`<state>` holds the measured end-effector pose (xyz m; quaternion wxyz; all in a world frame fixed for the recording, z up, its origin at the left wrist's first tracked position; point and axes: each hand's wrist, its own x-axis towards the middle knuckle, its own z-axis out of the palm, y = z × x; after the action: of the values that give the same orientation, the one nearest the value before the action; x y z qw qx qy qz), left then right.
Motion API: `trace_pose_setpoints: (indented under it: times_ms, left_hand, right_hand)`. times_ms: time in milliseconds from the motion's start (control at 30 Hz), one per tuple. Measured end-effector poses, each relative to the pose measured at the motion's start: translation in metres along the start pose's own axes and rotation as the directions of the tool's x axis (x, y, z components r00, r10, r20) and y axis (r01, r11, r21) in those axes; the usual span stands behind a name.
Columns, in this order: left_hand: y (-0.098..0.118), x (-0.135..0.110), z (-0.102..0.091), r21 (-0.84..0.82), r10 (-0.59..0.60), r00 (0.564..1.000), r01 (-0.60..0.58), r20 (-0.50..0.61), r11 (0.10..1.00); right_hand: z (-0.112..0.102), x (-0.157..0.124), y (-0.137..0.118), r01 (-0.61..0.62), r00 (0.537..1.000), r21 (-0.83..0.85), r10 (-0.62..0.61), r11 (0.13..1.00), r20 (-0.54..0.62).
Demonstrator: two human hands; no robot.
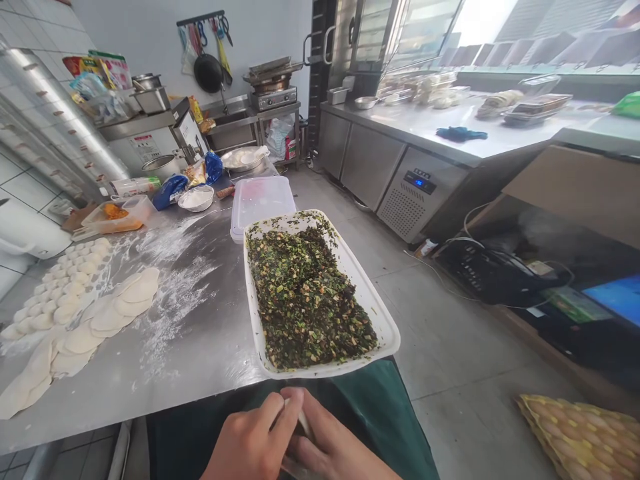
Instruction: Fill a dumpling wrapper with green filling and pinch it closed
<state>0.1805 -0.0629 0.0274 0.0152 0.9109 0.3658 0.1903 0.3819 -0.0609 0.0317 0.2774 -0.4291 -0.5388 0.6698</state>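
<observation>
At the bottom of the view my left hand (250,437) and my right hand (335,440) meet, fingers pinched together around a piece of pale dough (303,424). Only a sliver of the dough shows between the fingers; the rest is hidden. Just beyond my hands is a white plastic tub (385,337) of chopped green filling (310,293), with bits of green smeared on its inner walls. To the left, overlapping round dough wrappers (107,317) lie in a row on the floured steel table (215,347).
Rows of small dough balls (70,280) lie at the left. Behind the tub are a clear plastic lid (263,200), a foil bowl of flour (196,198) and an orange-stained container (120,212). A steel counter fridge (370,157) stands across the aisle; an egg tray (585,433) is lower right.
</observation>
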Motion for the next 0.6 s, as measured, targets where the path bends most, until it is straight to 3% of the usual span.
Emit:
trace_pose_setpoints:
  times_ms: [100,233,300,433,600]
  left_hand:
    - [-0.003,0.0,-0.003,-0.076,-0.078,0.996,0.082,0.05,0.994]
    - [-0.002,-0.001,-0.005,-0.134,-0.098,0.995,0.099,0.017,0.986]
    - [0.001,-0.001,-0.004,-0.132,-0.078,0.997,0.075,-0.023,0.989]
    - [0.007,0.001,0.0,-0.156,-0.087,0.992,0.073,-0.089,0.985]
    - [0.006,0.002,0.0,-0.078,-0.05,0.997,0.045,-0.057,0.996]
  right_hand:
    - [-0.002,-0.001,-0.007,-0.129,0.99,0.199,0.116,0.971,0.077]
    - [0.017,0.008,0.008,-0.105,0.994,0.598,0.104,0.795,0.036]
    - [0.028,0.014,0.022,-0.099,0.988,0.63,0.15,0.77,-0.028]
    - [0.038,0.02,0.039,-0.145,0.973,0.582,0.223,0.8,-0.064]
    - [0.037,0.022,0.039,-0.101,0.968,0.565,0.212,0.819,-0.134]
